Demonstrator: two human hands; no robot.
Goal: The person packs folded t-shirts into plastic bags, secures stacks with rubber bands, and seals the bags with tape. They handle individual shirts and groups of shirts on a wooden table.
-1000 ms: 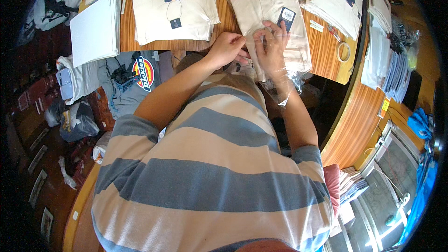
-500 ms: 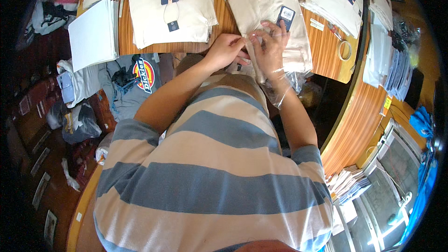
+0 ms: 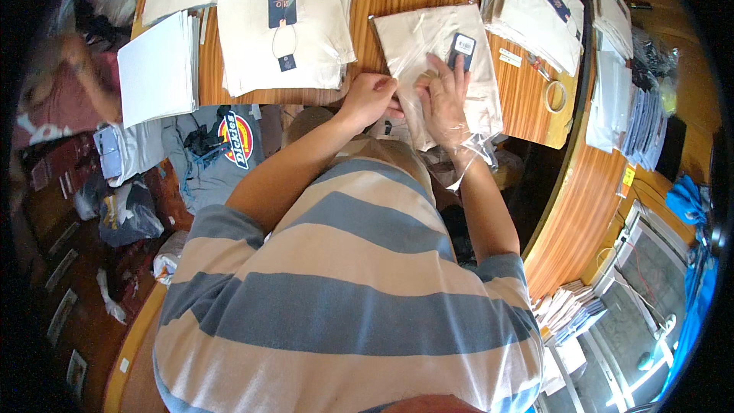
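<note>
Beneath my half-spread right hand (image 3: 445, 110) lies the garment (image 3: 479, 92); at its left edge my left hand (image 3: 368, 101) bunches, its hold unclear.

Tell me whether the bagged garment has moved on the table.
No, not visibly: the bagged garment keeps its place beside the white label on the wooden table, though the whole view has shifted.
</note>
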